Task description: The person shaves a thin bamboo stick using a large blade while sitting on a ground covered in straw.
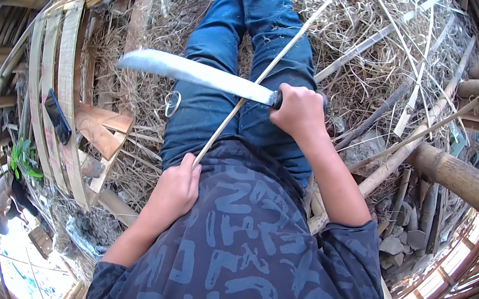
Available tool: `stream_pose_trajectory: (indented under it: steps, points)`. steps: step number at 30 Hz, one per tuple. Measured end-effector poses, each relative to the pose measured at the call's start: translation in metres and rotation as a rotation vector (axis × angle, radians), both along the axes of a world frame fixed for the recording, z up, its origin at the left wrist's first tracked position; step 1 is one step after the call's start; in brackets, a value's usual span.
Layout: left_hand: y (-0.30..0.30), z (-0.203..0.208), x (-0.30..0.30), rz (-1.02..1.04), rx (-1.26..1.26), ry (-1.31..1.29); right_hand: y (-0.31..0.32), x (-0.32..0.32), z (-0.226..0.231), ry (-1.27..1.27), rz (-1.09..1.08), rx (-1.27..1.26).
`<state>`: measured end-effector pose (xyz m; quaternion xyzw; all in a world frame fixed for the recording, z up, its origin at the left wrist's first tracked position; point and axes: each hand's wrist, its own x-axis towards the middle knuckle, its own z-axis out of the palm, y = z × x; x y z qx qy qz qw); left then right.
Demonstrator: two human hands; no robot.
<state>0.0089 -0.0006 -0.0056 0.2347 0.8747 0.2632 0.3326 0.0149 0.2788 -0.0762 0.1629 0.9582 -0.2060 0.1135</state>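
The right hand (298,112) clenches a knife (195,72) pointing left across the lap, while the left hand (177,186) grips a strip (264,75) running up-right.

Bright, even daylight from above and the left. Strong glare along the flat of the knife blade (195,72). Blown-out white patches at lower left and lower right between the bamboo poles (466,179). Soft, short shadows among the straw (366,19). Sharp at centre. Heavy fisheye bending and black vignetting toward the rim.
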Motion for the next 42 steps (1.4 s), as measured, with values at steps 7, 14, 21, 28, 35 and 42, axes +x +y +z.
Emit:
stream_pose_trajectory:
  steps: [7, 14, 21, 28, 35, 42]
  points:
    - [-0.016, 0.001, -0.006, 0.012, -0.014, -0.03, 0.124, -0.03, -0.034, -0.033, -0.477, 0.192]
    - [-0.012, -0.007, -0.007, 0.081, 0.01, -0.102, 0.09, -0.035, -0.02, -0.056, -0.357, 0.177]
    - [-0.032, -0.002, -0.007, 0.147, -0.039, -0.212, 0.068, -0.044, -0.022, 0.022, -0.068, 0.212]
    - [-0.071, -0.019, 0.005, 0.113, -0.032, -0.241, 0.182, -0.07, -0.031, -0.165, -0.389, 0.358]
    - [-0.098, -0.03, 0.014, 0.118, -0.073, -0.27, 0.235, -0.085, -0.029, -0.246, -0.443, 0.451]
    - [-0.121, -0.032, 0.008, 0.142, -0.097, -0.266, 0.256, -0.092, -0.02, -0.281, -0.5, 0.47]
